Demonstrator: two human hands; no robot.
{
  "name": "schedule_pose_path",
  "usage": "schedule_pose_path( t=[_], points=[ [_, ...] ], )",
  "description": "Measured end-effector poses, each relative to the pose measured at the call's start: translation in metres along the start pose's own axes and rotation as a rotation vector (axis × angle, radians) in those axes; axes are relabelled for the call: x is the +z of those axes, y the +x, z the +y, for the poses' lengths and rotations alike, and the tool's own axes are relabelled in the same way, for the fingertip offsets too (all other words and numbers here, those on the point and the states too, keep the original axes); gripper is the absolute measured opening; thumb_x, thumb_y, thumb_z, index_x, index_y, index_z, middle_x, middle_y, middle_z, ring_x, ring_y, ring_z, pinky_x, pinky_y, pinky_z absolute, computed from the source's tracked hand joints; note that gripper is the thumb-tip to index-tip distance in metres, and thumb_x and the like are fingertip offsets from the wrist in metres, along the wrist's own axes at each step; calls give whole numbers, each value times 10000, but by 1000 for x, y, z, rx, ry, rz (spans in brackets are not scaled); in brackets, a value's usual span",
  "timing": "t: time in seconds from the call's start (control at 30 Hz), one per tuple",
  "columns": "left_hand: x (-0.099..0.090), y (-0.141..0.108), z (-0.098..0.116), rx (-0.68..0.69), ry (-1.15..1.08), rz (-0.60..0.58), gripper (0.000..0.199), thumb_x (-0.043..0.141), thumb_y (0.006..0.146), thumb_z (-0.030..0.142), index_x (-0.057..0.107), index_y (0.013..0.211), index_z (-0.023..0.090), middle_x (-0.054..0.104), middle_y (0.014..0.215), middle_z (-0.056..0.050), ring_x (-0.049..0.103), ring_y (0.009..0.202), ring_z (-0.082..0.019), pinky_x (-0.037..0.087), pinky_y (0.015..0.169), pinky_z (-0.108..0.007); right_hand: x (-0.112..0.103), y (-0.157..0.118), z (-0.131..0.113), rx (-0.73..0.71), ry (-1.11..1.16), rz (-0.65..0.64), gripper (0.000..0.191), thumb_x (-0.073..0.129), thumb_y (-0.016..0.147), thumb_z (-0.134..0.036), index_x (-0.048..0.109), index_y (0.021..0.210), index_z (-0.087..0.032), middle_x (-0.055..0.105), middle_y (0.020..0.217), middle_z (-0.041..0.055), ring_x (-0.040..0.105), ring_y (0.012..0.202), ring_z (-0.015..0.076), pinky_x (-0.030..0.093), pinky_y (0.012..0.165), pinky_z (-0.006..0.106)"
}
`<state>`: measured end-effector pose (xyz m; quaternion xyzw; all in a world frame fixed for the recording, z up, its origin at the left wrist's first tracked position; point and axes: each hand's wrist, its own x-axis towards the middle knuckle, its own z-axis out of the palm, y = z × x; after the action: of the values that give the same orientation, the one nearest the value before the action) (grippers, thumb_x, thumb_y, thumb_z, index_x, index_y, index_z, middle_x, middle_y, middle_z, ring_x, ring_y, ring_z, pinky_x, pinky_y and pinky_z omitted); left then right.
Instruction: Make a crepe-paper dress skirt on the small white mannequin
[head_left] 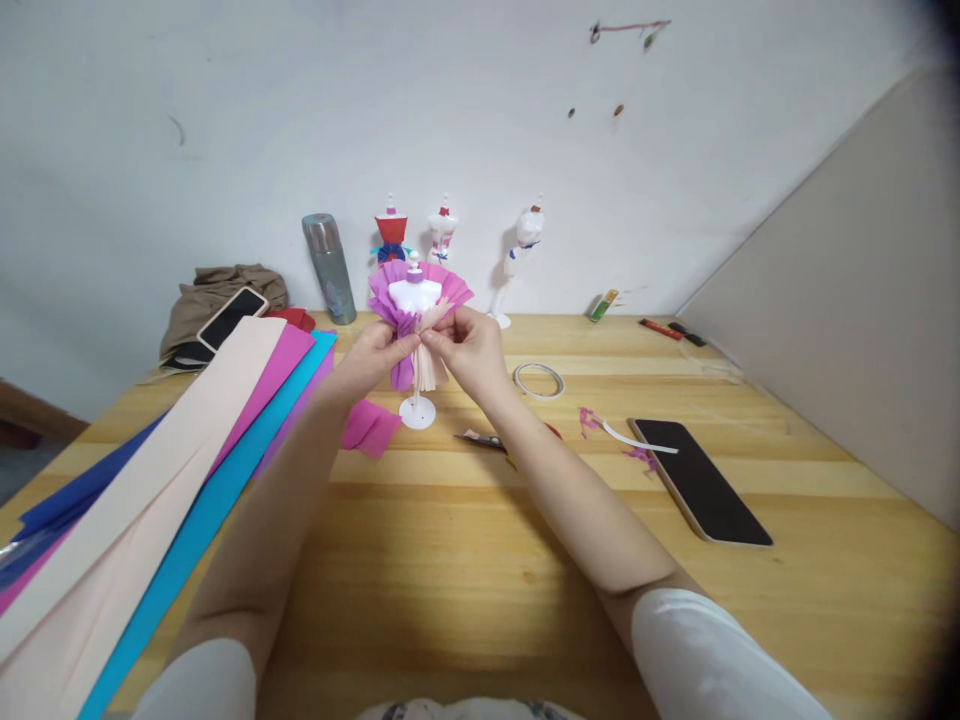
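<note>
A small white mannequin (415,293) stands upright on a round white base, wrapped in pleated purple, pink and pale peach crepe paper (427,370). The pleats fan out behind its shoulders and hang down below its waist. My left hand (373,358) pinches the paper at the left side of the waist, fingers closed. On the right side, my right hand (469,348) is closed on the pale peach paper, thumb and forefinger pressed together at the waist. Both thumbs almost meet at the front. Some fingertips are hidden behind the paper.
Long crepe paper strips (225,400) cover the left side. Scissors (484,440) lie under my right forearm, a tape roll (538,381) beyond it. A phone (701,480) lies right. Several mannequins, including a red-dressed one (391,230), and a thermos (328,268) stand by the wall.
</note>
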<state>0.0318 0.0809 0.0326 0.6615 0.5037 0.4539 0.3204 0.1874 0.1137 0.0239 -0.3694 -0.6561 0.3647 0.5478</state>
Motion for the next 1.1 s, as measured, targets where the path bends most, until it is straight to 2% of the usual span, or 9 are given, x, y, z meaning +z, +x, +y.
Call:
schedule_pose_path(
  t=[0.3, 0.47, 0.53, 0.67, 0.8, 0.93, 1.1],
  points=[
    [0, 2, -9, 13, -119, 16, 347, 650, 818, 484, 680, 925, 155, 714, 951, -54, 662, 998, -246, 526, 904, -369, -7, -1, -1, -14, 24, -79, 192, 674, 706, -362, 605, 739, -186, 589, 665, -12, 522, 633, 131, 410, 605, 279],
    [1, 1, -7, 25, -160, 27, 416, 676, 809, 509, 678, 1033, 159, 720, 1034, -63, 647, 1074, -278, 522, 918, -392, -7, -2, -1, -4, 38, -88, 162, 637, 719, -342, 605, 753, -187, 550, 623, -31, 487, 582, 113, 390, 574, 268],
    [1, 2, -7, 14, -152, 32, 418, 669, 815, 520, 682, 1014, 152, 724, 1011, -64, 653, 1055, -284, 527, 899, -397, -7, -2, 0, -9, 47, -91, 159, 632, 723, -344, 603, 753, -191, 537, 611, -36, 473, 568, 109, 381, 564, 264],
    [1, 3, -9, 9, -137, 18, 402, 684, 802, 524, 701, 952, 151, 731, 961, -64, 668, 1015, -278, 532, 888, -393, -7, -2, 2, -13, 49, -79, 156, 641, 723, -344, 606, 746, -193, 544, 607, -34, 475, 560, 109, 385, 561, 265],
    [1, 3, -9, 35, -173, 24, 429, 707, 779, 519, 712, 1003, 154, 745, 997, -74, 672, 1032, -278, 530, 917, -399, -6, -2, 3, -25, 51, -42, 158, 653, 718, -336, 625, 758, -186, 585, 638, -21, 510, 592, 123, 411, 588, 277],
    [0, 3, -7, 45, -235, -32, 480, 772, 719, 493, 712, 1040, 140, 757, 1028, -87, 684, 1041, -283, 525, 960, -413, -5, -1, 5, -32, 22, -10, 142, 661, 715, -311, 636, 759, -178, 636, 690, 0, 550, 641, 137, 439, 633, 291],
    [0, 3, -6, 6, -205, -17, 493, 783, 707, 486, 715, 1041, 129, 765, 1025, -99, 690, 1036, -300, 543, 922, -420, -4, -1, 7, -28, 6, -15, 147, 669, 727, -316, 648, 767, -176, 641, 678, -2, 555, 626, 136, 438, 625, 291]
  ],
)
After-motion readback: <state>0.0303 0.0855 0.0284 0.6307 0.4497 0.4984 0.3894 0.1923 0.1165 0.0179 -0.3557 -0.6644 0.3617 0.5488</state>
